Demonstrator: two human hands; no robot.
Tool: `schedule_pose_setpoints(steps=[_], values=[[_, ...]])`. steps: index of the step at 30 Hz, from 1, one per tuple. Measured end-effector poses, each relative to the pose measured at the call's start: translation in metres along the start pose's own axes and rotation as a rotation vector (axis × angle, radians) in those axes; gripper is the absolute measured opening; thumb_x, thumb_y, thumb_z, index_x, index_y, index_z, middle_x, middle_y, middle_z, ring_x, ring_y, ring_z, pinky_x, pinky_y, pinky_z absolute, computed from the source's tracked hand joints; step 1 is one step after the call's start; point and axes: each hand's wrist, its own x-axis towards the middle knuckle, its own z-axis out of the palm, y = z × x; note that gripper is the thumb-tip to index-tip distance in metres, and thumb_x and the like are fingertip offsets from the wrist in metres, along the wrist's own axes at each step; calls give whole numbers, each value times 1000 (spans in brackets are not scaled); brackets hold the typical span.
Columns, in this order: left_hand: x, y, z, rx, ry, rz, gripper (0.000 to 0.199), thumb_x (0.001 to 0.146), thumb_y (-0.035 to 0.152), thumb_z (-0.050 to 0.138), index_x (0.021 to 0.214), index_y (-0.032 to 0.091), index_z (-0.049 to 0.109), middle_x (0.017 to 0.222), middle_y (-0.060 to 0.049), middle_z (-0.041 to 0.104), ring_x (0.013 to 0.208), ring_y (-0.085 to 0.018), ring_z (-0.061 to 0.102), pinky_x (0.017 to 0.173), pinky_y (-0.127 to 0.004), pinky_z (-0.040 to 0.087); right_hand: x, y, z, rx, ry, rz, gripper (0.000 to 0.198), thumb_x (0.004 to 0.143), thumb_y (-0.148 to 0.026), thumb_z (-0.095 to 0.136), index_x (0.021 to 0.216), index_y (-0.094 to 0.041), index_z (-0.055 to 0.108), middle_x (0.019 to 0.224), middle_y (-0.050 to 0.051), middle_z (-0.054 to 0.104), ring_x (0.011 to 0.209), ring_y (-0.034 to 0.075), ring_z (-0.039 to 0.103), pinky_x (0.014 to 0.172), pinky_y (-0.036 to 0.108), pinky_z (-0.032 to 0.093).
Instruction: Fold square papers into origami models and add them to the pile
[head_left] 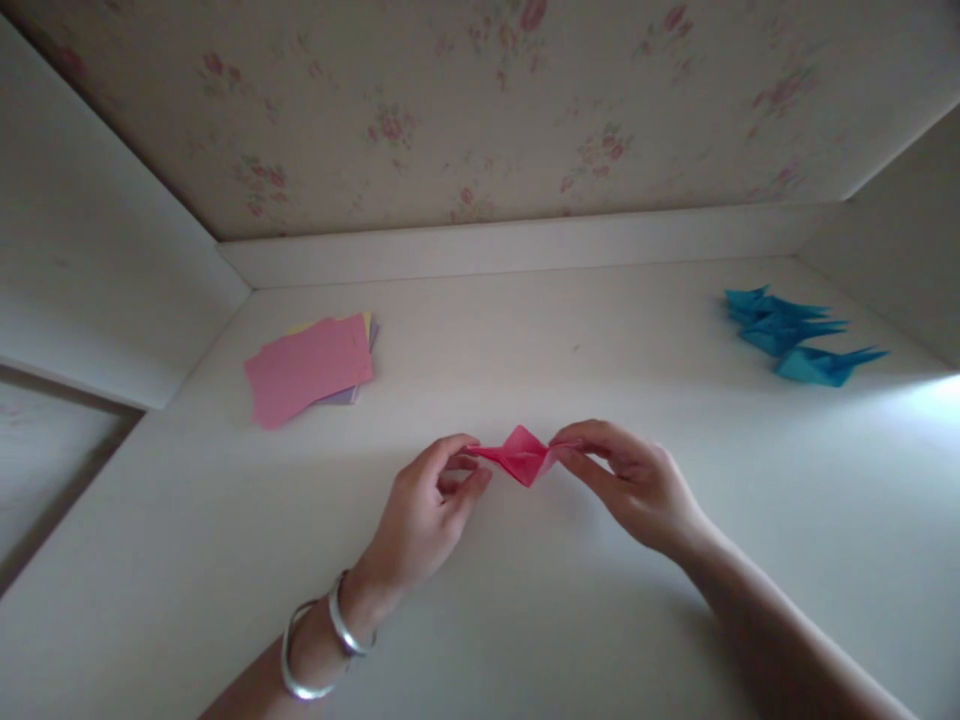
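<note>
A pink origami crane [525, 457], folded with long pointed ends to either side, is held between my two hands above the white tabletop. My right hand [637, 485] pinches its right point between thumb and fingers. At the other end, my left hand [431, 505] has its fingers closed about the left point, with the thumb a little lower. Two silver bangles [345, 615] circle my left wrist. The fingertips hide part of both points.
A fanned stack of coloured paper sheets [311, 370], pink on top with yellow and purple edges showing, lies at the back left. Several blue origami cranes [817, 365] stand in a row at the back right. A floral-papered wall [435, 120] rises behind, with side panels left and right.
</note>
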Motion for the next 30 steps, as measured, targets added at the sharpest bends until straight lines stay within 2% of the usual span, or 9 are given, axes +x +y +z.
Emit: schedule_pose_setpoints(steps=[8,17,21,24,30], values=[[2,-7,-4,234,3,157,8,93,22,62,94,18,69,86,-3,73,76,-15,69,70,-26,56,5,11,-6,29,-94,74,16,89,-34,65,100,-22,68,96,6,74,89,20,73,79,32,59],[5,-7,-1,273,-28,188,10,92,22,63,100,19,70,92,-4,74,81,-16,69,76,-29,55,5,19,-10,-63,-54,72,20,88,-38,66,100,-23,69,98,7,74,88,21,72,82,36,60],[4,-5,-2,240,-30,171,16,89,21,66,105,18,68,93,-5,74,77,-17,70,73,-29,58,3,22,-11,-20,-14,89,27,86,-40,68,106,-23,67,101,8,74,88,21,72,82,37,60],[4,-5,-3,232,-35,140,20,87,21,69,106,18,67,93,-6,74,75,-17,71,71,-29,59,2,21,-11,-50,-23,97,25,87,-40,68,105,-23,67,105,8,73,93,22,72,83,38,60],[4,-5,-2,228,-37,166,19,88,24,68,107,18,68,95,-6,73,74,-16,70,70,-28,59,4,13,-8,-112,-12,-24,20,89,-34,66,105,-22,69,106,8,70,97,22,69,86,38,59]])
